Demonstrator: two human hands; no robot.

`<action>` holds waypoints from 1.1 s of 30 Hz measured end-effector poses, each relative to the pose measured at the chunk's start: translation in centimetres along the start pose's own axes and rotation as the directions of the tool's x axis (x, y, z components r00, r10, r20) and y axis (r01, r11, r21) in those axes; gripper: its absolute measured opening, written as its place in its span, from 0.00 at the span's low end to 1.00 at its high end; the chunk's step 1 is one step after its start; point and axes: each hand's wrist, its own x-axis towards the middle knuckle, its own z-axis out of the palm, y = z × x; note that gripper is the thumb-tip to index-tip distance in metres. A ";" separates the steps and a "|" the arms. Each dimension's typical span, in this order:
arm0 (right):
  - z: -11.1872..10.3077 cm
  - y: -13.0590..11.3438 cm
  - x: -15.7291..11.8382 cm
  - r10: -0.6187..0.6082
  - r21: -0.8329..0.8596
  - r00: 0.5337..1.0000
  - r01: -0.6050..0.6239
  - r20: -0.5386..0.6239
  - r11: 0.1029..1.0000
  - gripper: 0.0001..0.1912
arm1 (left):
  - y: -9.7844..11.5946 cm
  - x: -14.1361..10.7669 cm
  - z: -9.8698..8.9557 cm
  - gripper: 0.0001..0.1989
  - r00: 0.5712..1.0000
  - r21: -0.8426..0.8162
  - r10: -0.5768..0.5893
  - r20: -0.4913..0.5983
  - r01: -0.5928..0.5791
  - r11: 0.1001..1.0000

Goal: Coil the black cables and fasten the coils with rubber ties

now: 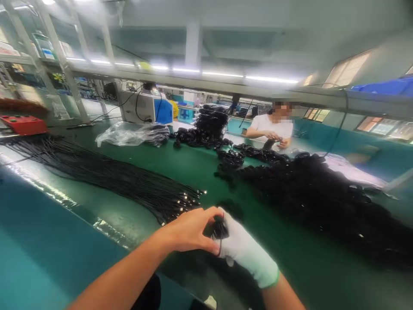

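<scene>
Bare, my left hand (189,228) curves its thumb and fingers around one side of a coiled black cable (221,230). My right hand (240,247), in a white glove with a green cuff, grips the other side of the coil. Both hands meet above the near edge of the green tabletop (155,159). Just left of them lies a long bundle of straight black cables (112,172), its pale connector ends pointing towards my hands. The palm sides of the fingers are partly hidden.
A large heap of coiled black cables (309,193) covers the right side. More coils are stacked (211,122) at the back. Beyond them sits a co-worker (274,127) with hands raised. A clear plastic bag (129,134), a blue-and-white machine (148,107) and a red box (24,125) stand leftward.
</scene>
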 end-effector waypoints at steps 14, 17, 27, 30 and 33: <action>0.0 -0.7 -1.3 -0.363 -0.028 0.929 0.362 -0.067 0.932 0.22 | -1.9 2.5 -1.1 0.11 0.961 -0.092 -0.028 0.277 0.056 0.994; -0.5 -0.1 -1.5 -0.389 0.399 0.875 0.259 0.290 0.880 0.25 | -1.6 1.2 0.4 0.09 0.975 -0.172 -0.055 0.214 0.093 0.981; 0.3 1.3 -0.1 -0.575 0.671 0.791 0.312 0.209 0.673 0.30 | 0.6 -0.3 -0.8 0.15 0.990 -0.748 -0.073 -0.124 -0.045 0.663; 0.3 0.9 -0.1 -0.513 0.636 0.834 0.287 0.202 0.716 0.29 | 1.3 -0.1 -0.1 0.20 0.949 -0.432 0.019 -0.315 -0.162 0.887; 0.2 0.6 -0.2 -0.416 0.591 0.879 0.212 0.232 0.778 0.15 | 1.7 0.5 0.6 0.17 0.897 -0.011 0.182 -0.404 -0.204 0.979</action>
